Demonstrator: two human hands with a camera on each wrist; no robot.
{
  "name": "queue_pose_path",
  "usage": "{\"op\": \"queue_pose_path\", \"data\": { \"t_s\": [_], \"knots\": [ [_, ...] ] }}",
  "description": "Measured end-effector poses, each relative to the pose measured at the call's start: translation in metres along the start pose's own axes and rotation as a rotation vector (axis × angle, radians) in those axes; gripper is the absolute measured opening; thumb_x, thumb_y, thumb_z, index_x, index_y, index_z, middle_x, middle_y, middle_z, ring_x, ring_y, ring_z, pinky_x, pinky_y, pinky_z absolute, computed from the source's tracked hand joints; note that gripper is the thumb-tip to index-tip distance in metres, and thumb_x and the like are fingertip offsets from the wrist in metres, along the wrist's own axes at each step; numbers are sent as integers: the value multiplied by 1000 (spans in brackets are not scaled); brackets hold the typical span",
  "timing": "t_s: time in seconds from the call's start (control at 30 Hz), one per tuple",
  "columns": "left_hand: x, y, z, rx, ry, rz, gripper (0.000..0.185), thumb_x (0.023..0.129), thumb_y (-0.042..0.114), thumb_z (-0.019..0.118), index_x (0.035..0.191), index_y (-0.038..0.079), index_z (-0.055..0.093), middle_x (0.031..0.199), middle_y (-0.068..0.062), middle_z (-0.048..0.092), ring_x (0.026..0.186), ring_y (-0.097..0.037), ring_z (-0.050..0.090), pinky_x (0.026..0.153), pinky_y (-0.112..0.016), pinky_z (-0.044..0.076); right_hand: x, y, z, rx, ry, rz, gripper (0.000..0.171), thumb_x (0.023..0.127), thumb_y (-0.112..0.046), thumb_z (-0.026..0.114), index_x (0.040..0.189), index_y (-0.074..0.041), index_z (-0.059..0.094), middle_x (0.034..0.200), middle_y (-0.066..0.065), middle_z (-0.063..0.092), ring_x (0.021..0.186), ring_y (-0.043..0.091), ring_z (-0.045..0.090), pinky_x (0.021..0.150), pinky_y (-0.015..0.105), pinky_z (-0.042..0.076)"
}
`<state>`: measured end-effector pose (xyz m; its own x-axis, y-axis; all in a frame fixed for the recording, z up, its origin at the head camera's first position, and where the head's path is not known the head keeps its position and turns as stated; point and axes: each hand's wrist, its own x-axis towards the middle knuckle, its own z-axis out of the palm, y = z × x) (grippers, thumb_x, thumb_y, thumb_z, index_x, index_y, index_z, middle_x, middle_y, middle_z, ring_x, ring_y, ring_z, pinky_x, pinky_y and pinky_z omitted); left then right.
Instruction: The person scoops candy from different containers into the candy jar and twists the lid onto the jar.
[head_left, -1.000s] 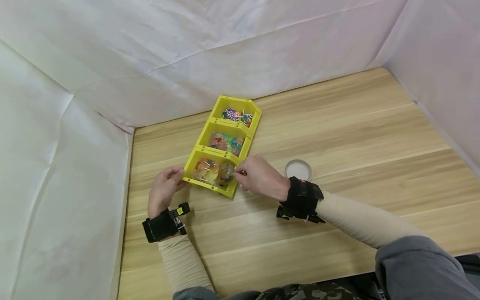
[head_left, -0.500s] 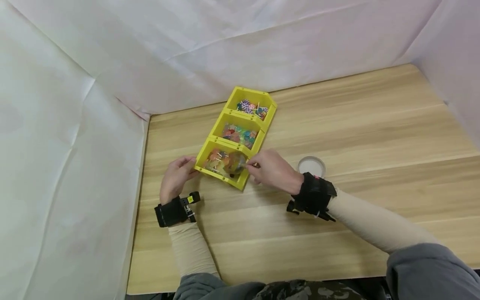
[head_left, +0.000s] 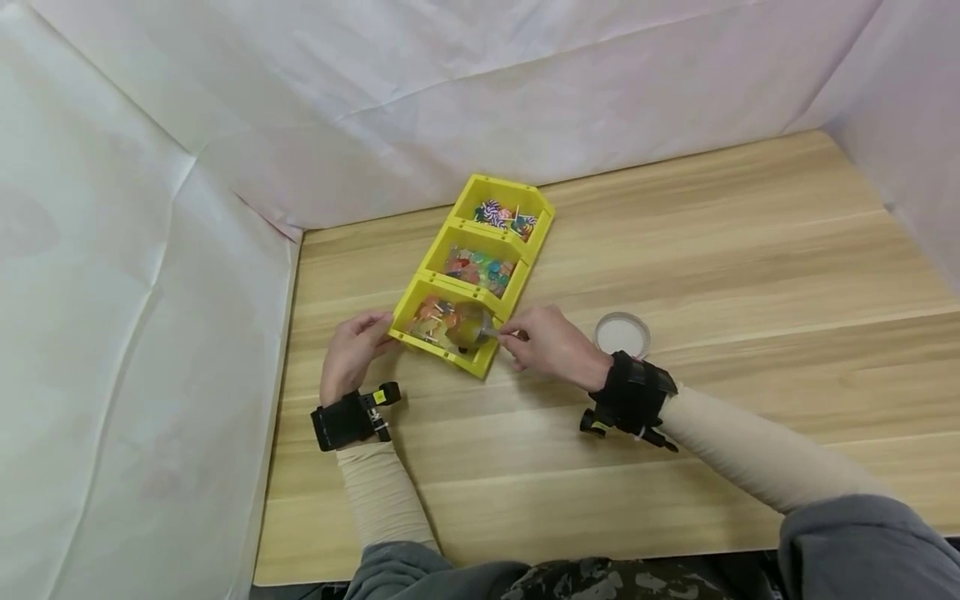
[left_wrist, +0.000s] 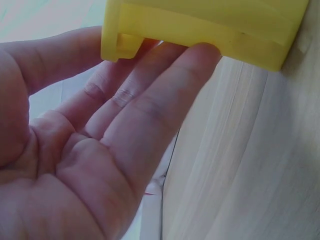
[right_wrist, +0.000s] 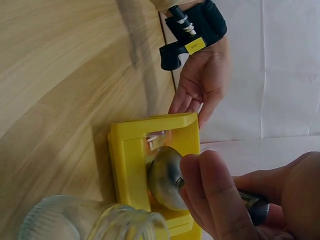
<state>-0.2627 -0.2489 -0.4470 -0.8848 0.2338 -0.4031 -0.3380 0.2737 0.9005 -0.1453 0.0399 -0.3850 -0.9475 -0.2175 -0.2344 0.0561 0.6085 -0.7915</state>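
Observation:
My right hand [head_left: 553, 346] grips the handle of a metal ladle [head_left: 471, 327]. The ladle's round bowl [right_wrist: 166, 177] is tilted, low inside the nearest yellow bin [head_left: 483, 367], among orange and yellow wrapped lollipops [head_left: 433, 317]. What the bowl contains is hidden. At that bin's front left corner, my left hand [head_left: 352, 354] holds the edge, and in the left wrist view the thumb [left_wrist: 65, 57] lies against the corner while the fingers [left_wrist: 155, 110] reach under the lip. Near the right hand stands a glass jar [right_wrist: 95, 220] with a threaded neck.
Behind the nearest bin, joined in a row, are a bin of colourful candies [head_left: 480, 271] and a bin of swirl lollipops [head_left: 506, 218]. White cloth [head_left: 450, 100] closes off the back and sides of the wooden table [head_left: 712, 292].
The head view has shifted, so the bins appear farther right. Within the nearest bin the ladle has tilted, and its neck shows more clearly. The left hand keeps its place at the corner.

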Motion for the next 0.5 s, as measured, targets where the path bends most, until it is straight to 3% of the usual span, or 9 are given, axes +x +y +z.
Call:
{"op": "queue_pose_path", "data": {
  "t_s": [0.23, 0.5],
  "knots": [
    [1, -5, -4, -24, -20, 14, 40, 100, 26, 60, 128, -3, 60, 131, -18, 58, 108, -21, 66, 99, -37, 55, 2, -2, -3, -7, 0, 16, 24, 100, -9, 59, 118, 0, 71, 104, 12, 72, 68, 16, 68, 44, 18, 42],
    [1, -6, -7, -44, -49, 27, 40, 101, 24, 60, 126, -7, 59, 129, -18, 58, 103, -16, 68, 99, -38, 55, 7, -9, -7, -57, -35, 47, 24, 101, -11, 58, 118, -2, 71, 93, 7, 74, 63, 14, 66, 47, 19, 40]
  ]
}}
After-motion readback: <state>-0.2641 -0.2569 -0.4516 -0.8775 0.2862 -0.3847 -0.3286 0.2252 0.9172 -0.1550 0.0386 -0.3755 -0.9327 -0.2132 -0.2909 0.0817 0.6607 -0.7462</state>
